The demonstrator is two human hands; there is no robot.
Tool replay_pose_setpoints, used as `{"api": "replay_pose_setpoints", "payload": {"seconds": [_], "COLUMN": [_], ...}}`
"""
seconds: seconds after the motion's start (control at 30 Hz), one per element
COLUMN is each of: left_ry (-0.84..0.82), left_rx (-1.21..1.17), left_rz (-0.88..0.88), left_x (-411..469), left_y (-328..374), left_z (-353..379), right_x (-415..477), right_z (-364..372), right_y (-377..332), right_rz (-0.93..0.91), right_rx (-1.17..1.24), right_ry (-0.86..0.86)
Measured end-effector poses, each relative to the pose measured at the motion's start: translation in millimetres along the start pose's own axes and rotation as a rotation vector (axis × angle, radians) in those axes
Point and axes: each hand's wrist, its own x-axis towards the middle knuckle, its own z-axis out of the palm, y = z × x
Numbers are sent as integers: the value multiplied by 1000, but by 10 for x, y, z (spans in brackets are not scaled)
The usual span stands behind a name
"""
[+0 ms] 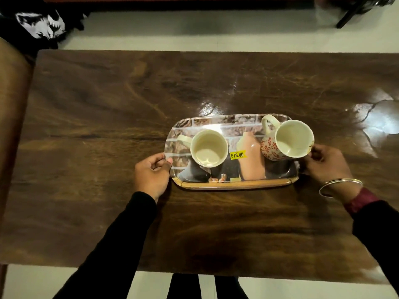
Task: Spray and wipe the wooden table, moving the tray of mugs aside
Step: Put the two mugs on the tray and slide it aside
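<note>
Tray (pixel 233 184) gripped at both ends by left hand (pixel 152 176) and right hand (pixel 328 167), fingers (pixel 168 162) closed on rim, two mugs (pixel 209 150) carried, wooden desk (pixel 108 126) below.

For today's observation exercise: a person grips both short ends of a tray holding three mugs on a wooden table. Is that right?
Not quite. The head view shows two mugs, a plain mug and a patterned mug, not three. The left hand and right hand do grip the tray ends on the wooden table.

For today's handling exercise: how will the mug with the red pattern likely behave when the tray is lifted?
The red-patterned mug looks tall and sits near the tray edge by the right hand, so it may tip. The tray looks glossy, so the mug could slide. It looks ceramic, probably fragile.
</note>
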Motion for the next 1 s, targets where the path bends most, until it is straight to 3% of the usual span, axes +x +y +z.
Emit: {"api": "replay_pose_setpoints", "payload": {"seconds": [0.33, 0.57, 0.77, 1.0], "left_ry": [146, 193, 308, 371], "left_rx": [-240, -432, -503, -529], "left_rz": [-130, -189, -249, -284], "left_x": [78, 63, 234, 540], "left_y": [10, -19, -175, -319], "left_z": [-850, -1735, -2100, -2230], "right_x": [315, 434, 689, 1081], "right_z": [534, 1445, 2314, 3453], "right_y": [-1291, -2856, -3766, -4538], "right_rz": [-257, -511, -730, -956], "right_rx": [-155, -325, -488, -659], "right_ry": [-107, -240, -347, -353]}}
